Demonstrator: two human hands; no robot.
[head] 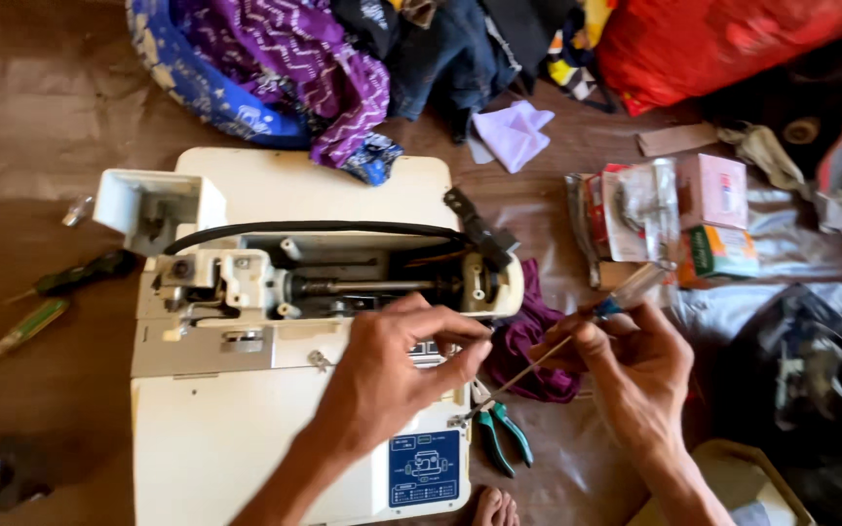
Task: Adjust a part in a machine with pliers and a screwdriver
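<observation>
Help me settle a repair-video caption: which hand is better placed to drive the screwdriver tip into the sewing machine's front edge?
Probably the right hand: it grips the screwdriver by its handle, shaft angled toward the sewing machine. The left hand rests on the machine, fingers pinched near the opening.

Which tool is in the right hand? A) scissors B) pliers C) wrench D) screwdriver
D: the right hand grips a screwdriver with a clear handle, its shaft angled down toward the sewing machine; the green-handled pliers lie unheld on the floor beside the machine, below the left hand.
</observation>
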